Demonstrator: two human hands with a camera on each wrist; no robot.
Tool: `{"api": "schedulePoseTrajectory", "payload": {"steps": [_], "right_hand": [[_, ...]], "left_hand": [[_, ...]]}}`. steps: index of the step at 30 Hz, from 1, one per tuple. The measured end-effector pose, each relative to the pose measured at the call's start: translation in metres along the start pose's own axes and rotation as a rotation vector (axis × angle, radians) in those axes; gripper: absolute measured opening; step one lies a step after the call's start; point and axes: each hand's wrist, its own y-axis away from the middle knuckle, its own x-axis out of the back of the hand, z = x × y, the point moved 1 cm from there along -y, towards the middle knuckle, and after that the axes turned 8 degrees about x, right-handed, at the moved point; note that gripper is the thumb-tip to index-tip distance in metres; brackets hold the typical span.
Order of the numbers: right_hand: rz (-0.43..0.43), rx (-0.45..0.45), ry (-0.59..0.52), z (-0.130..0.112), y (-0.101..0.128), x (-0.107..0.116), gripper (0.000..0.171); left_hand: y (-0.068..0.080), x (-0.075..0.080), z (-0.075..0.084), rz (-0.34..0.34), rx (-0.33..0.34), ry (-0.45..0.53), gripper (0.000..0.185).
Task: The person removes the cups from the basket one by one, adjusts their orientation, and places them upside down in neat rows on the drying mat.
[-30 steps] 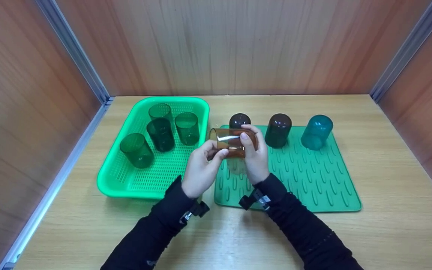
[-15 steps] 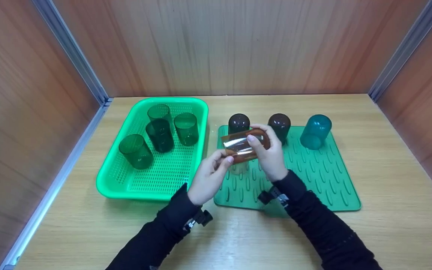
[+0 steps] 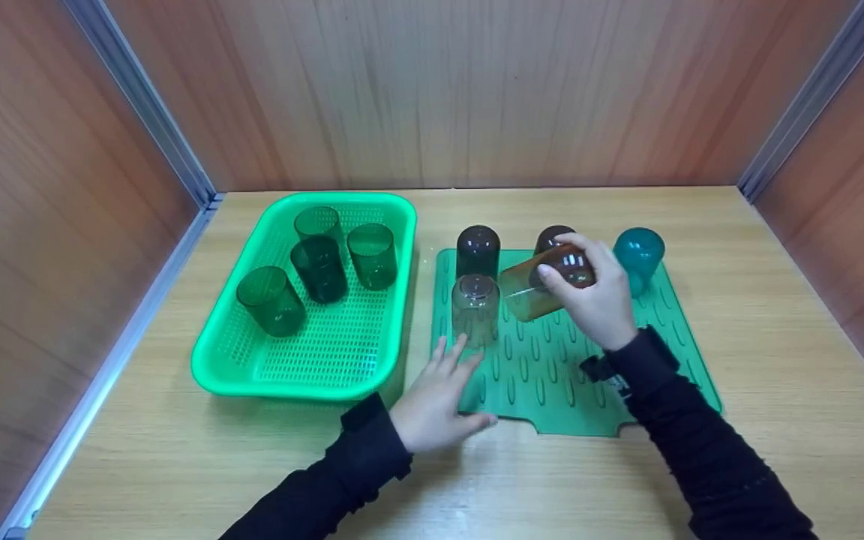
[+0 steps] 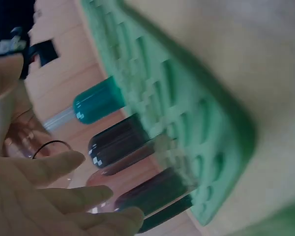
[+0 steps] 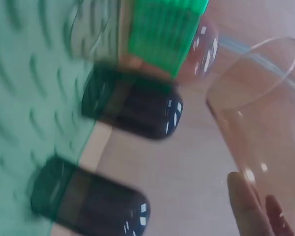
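Your right hand (image 3: 597, 300) grips the amber cup (image 3: 541, 283) round its base, tilted mouth-down toward the lower left, just above the middle of the green mat (image 3: 649, 352). Your left hand (image 3: 439, 401) is open, fingers spread flat on the mat's near left corner, just below the clear cup (image 3: 475, 307) that stands upside down there. Finish turning the amber cup until its rim is level before lowering it. Aim for the free ribs right of the clear cup, below the two dark cups (image 3: 478, 251) and left of the teal cup (image 3: 638, 255), so nothing gets knocked. Keep the left hand pressing the mat flat to the worktop (image 3: 777, 420).
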Motion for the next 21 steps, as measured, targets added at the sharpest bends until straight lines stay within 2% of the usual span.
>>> {"api": "schedulePoseTrajectory", "payload": {"steps": [5,10,14,21], "right_hand": [[0.003,0.069,0.155,0.006,-0.002,0.008,0.047],[-0.040,0.082,0.296,0.018,-0.001,0.007,0.055],[-0.100,0.099,0.412,0.030,0.000,0.005,0.054],[-0.246,0.111,0.548,0.049,0.005,0.001,0.055]], "left_hand": [[-0.002,-0.017,-0.010,-0.073,0.013,-0.141,0.094],[-0.004,-0.025,-0.018,-0.159,0.020,-0.228,0.100],[-0.005,-0.026,-0.021,-0.200,0.022,-0.252,0.101],[-0.005,-0.026,-0.021,-0.202,0.029,-0.255,0.101]]}}
